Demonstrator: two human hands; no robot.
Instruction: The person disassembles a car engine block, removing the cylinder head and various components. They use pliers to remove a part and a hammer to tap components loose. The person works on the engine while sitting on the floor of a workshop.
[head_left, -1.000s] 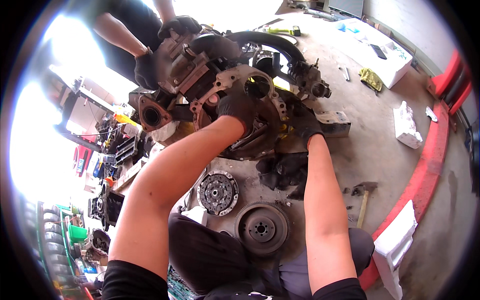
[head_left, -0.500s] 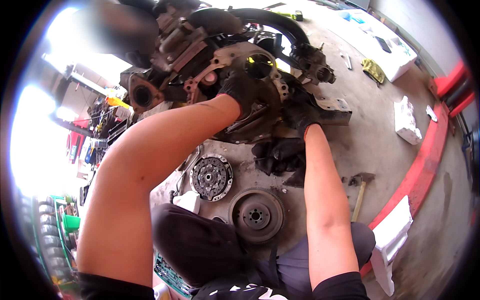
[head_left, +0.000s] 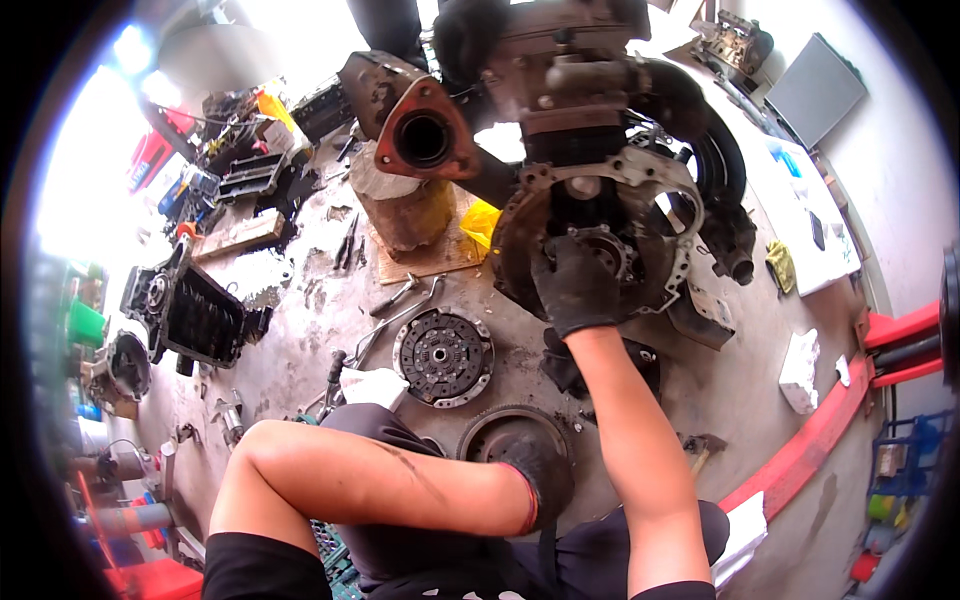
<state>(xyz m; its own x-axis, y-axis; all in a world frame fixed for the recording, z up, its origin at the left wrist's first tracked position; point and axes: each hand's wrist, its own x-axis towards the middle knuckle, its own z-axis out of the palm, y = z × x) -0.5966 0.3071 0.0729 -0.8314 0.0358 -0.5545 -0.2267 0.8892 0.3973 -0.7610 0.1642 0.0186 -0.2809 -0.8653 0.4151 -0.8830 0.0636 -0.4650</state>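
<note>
Both my hands wear dark gloves. My right hand (head_left: pixel 578 287) reaches into the open bell housing (head_left: pixel 683 285) at the rear of an engine (head_left: pixel 560 90), beside the round crankshaft flange (head_left: pixel 610 255). Its fingers are lost against the dark metal. Lower down, my left hand (head_left: pixel 538 475) is over the toothed flywheel (head_left: pixel 483 437), which lies flat on the floor and is partly covered by that hand. Whether the left fingers grip its rim cannot be seen. A clutch assembly (head_left: pixel 443 357) lies just beyond and left of the flywheel.
A wooden stump (head_left: pixel 405 210) stands on a board near the engine's red-edged flange (head_left: pixel 425 138). Wrenches (head_left: pixel 395 298) lie beside the clutch. An oily engine part (head_left: pixel 200 315) sits at left. A hammer (head_left: pixel 705 445) and a red lift arm (head_left: pixel 800 440) are at right.
My left hand has come down from the engine housing to the flywheel. My right hand has shifted to the housing's opening. The view has swung, showing more floor at left.
</note>
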